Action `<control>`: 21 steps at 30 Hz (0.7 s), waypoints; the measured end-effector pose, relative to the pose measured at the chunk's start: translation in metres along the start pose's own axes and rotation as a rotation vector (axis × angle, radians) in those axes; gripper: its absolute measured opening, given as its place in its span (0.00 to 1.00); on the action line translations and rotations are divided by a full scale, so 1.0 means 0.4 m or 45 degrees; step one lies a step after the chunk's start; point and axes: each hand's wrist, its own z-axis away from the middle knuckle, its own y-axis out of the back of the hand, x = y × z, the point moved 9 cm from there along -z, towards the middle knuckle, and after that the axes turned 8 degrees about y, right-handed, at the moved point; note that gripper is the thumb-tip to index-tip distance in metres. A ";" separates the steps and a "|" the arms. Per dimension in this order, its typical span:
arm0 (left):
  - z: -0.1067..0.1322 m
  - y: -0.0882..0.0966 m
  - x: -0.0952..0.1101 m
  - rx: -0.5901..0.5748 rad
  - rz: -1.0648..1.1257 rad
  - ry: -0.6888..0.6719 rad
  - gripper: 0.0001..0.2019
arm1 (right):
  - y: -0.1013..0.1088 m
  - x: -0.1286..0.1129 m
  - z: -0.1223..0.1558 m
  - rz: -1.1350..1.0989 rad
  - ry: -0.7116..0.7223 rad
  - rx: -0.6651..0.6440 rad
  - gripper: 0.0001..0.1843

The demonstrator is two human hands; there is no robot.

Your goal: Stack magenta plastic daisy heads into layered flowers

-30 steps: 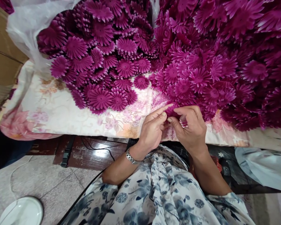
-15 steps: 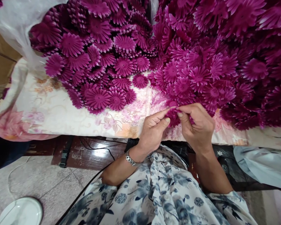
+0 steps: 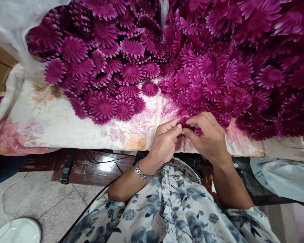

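Note:
Close to the table's front edge, my left hand [image 3: 164, 140] and my right hand [image 3: 209, 135] meet around a small magenta artificial flower piece [image 3: 184, 121]. The left thumb and forefinger pinch it from the left. From the right, the right thumb and fingers close on it, with the thumb tip close to the left thumb. Much of the piece is hidden behind the fingers. Just beyond my hands lies a large heap of magenta petal pieces [image 3: 212, 81], some separate and some layered. Another heap of petal pieces [image 3: 103, 104], stacked in layers, lies to the left.
A cream floral cloth [image 3: 53, 125] covers the table, with magenta specks near my hands. Clear plastic sheeting [image 3: 12, 30] stands at the back left. Below are a strap buckle [image 3: 65, 172], a white round object [image 3: 17, 231] on the floor and pale grey fabric [image 3: 281, 179] at right.
My right hand has shifted slightly left, and its thumb has come down to the left thumb. The flower piece remains between both hands. The whole view has shifted slightly.

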 end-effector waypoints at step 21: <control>-0.004 -0.004 0.011 -0.015 -0.001 -0.005 0.08 | 0.175 0.099 0.016 0.536 -0.091 0.368 0.08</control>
